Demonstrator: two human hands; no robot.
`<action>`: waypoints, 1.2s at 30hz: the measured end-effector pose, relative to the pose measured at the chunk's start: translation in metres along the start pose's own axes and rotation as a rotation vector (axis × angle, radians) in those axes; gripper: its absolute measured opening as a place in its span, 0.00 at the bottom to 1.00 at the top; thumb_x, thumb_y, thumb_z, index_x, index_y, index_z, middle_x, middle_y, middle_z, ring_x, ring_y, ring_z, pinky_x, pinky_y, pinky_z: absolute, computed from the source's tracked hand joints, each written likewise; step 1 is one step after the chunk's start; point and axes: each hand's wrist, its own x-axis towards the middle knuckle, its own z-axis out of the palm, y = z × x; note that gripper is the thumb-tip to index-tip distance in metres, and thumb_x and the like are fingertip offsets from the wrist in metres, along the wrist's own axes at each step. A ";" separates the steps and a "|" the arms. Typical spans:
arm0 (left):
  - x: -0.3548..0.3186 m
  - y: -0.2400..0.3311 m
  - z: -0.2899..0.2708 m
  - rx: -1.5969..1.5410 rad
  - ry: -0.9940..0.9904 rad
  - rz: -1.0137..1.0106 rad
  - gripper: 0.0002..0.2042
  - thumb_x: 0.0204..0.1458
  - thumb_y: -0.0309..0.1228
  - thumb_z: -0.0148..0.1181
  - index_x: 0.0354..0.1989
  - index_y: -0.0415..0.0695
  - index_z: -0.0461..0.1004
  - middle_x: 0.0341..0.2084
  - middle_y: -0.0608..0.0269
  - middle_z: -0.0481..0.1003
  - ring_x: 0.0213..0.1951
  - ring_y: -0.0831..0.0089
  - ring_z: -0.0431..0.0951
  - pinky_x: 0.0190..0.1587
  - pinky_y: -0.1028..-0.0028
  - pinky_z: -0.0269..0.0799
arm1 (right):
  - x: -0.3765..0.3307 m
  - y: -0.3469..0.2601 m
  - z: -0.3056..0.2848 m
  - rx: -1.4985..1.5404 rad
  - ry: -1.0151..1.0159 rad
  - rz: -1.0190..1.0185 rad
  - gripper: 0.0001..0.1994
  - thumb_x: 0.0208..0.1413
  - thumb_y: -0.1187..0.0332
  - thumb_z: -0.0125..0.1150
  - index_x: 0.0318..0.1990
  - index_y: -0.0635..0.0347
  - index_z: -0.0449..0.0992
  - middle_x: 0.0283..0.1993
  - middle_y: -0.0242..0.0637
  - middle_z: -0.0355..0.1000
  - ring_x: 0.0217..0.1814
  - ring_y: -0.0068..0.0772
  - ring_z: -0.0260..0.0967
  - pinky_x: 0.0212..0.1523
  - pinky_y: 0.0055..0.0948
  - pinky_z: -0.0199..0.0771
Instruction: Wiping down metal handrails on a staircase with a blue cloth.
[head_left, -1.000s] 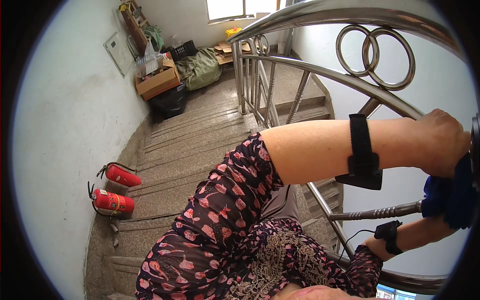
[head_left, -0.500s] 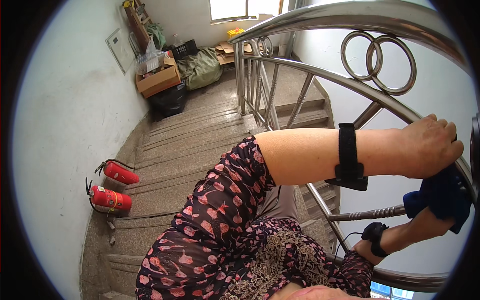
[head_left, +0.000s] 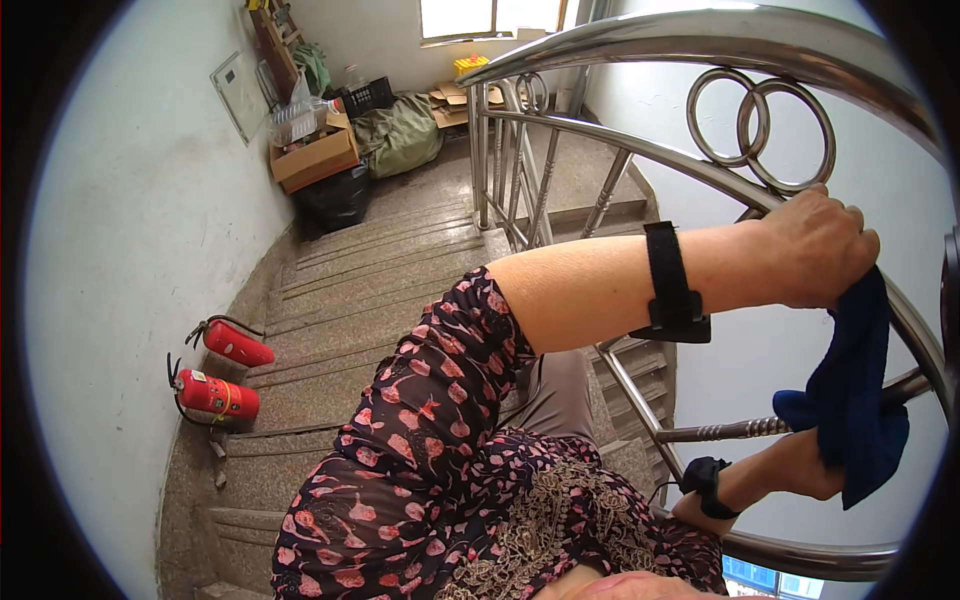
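My left hand is closed on the upper end of a dark blue cloth, beside the curved steel railing. From there the cloth stretches down along the rail to my right hand, which is lower and reaches through from the far side of my body. Cloth bunches round the right hand's fingers and covers them, with loose ends sticking out to the left and below. The hand appears to grip it. Behind the cloth runs a ribbed steel baluster. Black straps circle both forearms.
Stone stairs curve down to a landing. Two red fire extinguishers stand by the left wall. On the landing are a cardboard box, a green sack and a black bag. The railing bounds the stairs at right.
My left hand has moved up and left, drawing the blue cloth out longer. My right hand has shifted a little left with the cloth's lower part.
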 end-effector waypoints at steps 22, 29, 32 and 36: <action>-0.055 -0.030 0.023 0.266 0.449 0.177 0.23 0.48 0.31 0.55 0.54 0.39 0.65 0.40 0.55 0.68 0.44 0.62 0.71 0.44 0.66 0.66 | -0.030 -0.067 0.054 0.610 -0.469 0.566 0.24 0.59 0.64 0.52 0.58 0.72 0.62 0.53 0.51 0.68 0.48 0.41 0.72 0.46 0.32 0.74; -0.079 -0.061 0.041 0.101 0.499 -0.094 0.33 0.48 0.38 0.56 0.62 0.34 0.57 0.54 0.38 0.63 0.58 0.44 0.62 0.61 0.52 0.54 | -0.030 -0.093 0.085 0.663 -0.436 0.513 0.19 0.61 0.63 0.51 0.51 0.71 0.67 0.50 0.45 0.69 0.47 0.38 0.69 0.52 0.33 0.68; -0.080 -0.066 0.040 0.140 0.420 -0.063 0.32 0.48 0.38 0.56 0.61 0.34 0.59 0.56 0.38 0.61 0.59 0.43 0.61 0.60 0.51 0.55 | -0.031 -0.093 0.093 0.709 -0.456 0.586 0.17 0.61 0.62 0.51 0.48 0.70 0.69 0.48 0.43 0.70 0.44 0.35 0.69 0.48 0.31 0.70; -0.080 -0.062 0.035 0.173 0.472 -0.071 0.28 0.48 0.36 0.58 0.58 0.38 0.62 0.56 0.40 0.61 0.58 0.45 0.62 0.59 0.49 0.56 | -0.032 -0.091 0.102 0.815 -0.410 0.676 0.16 0.60 0.63 0.53 0.46 0.69 0.70 0.46 0.41 0.71 0.42 0.32 0.70 0.44 0.27 0.72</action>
